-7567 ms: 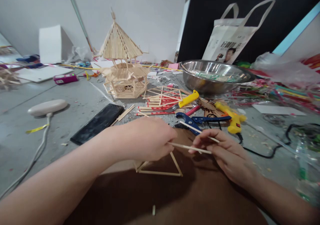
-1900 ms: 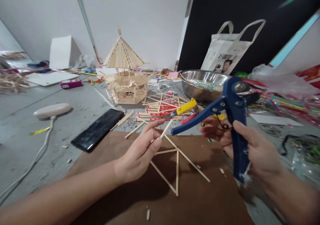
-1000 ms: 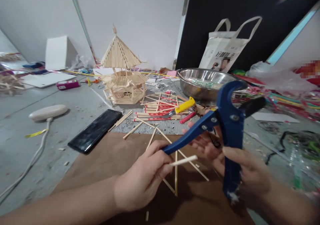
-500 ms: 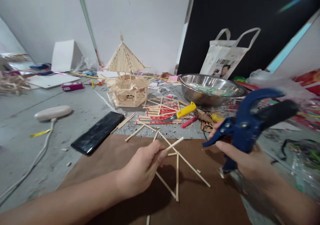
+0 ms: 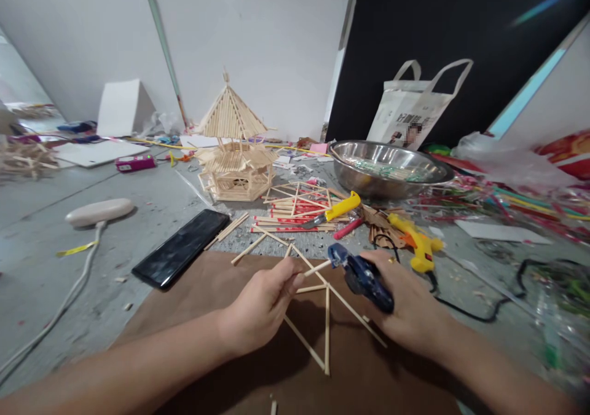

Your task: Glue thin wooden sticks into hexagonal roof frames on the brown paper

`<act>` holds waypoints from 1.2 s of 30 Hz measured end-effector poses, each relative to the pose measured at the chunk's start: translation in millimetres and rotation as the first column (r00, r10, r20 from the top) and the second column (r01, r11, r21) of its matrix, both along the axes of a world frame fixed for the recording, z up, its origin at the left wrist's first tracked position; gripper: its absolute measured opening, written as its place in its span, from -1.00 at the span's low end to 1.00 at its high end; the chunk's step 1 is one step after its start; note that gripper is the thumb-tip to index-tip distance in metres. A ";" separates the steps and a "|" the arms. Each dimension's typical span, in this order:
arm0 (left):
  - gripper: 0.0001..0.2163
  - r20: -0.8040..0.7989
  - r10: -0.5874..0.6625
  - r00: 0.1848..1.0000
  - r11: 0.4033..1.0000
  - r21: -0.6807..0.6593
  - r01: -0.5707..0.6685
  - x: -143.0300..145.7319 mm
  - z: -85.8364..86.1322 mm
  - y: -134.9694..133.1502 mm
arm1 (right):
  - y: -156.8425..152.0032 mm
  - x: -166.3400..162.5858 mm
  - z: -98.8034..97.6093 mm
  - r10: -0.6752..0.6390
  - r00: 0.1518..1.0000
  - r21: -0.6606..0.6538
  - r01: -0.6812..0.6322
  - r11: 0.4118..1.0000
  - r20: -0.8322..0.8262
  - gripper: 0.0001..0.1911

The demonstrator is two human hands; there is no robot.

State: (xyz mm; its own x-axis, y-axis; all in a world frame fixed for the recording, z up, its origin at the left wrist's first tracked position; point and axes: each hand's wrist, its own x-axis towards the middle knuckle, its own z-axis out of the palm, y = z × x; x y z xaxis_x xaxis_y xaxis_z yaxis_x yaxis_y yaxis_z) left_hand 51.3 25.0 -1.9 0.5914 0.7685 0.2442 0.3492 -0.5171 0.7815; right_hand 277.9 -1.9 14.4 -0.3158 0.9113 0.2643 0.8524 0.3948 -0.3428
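A thin wooden stick (image 5: 317,268) is pinched between the thumb and fingers of my left hand (image 5: 265,298). My right hand (image 5: 408,298) is closed around a blue pipe cutter (image 5: 364,280). The cutter's head meets the stick's free end; whether its blade bites into the wood I cannot tell. Below my hands, several sticks lie joined at angles in a star-like frame (image 5: 327,329) on the brown board (image 5: 221,366). My left hand hides part of that frame.
A stick pagoda model (image 5: 235,157) stands behind. Near it lie red-wrapped sticks (image 5: 281,223), a yellow-handled knife (image 5: 342,207) and a phone (image 5: 182,248). To the right are a metal basin (image 5: 391,184), a yellow glue gun (image 5: 419,246) with its cord, and a bag (image 5: 405,114).
My right hand has swung the pipe cutter left and turned it, bringing its head to the stick's end. The glue gun is now uncovered. My left hand stays nearly in place, stick still held.
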 end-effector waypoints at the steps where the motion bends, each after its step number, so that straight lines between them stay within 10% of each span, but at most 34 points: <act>1: -0.83 -0.001 -0.001 1.000 1.000 0.003 0.001 0.2 -0.7 0.3 | -0.2 -0.3 -1.0 -0.005 1.000 0.005 0.005 1.000 0.003 -0.62; 36: -0.80 -0.042 -0.076 0.996 0.997 -0.024 0.075 4.4 3.4 -2.7 | -2.2 -2.1 -3.6 -0.003 1.000 -0.031 0.003 1.000 0.010 -0.57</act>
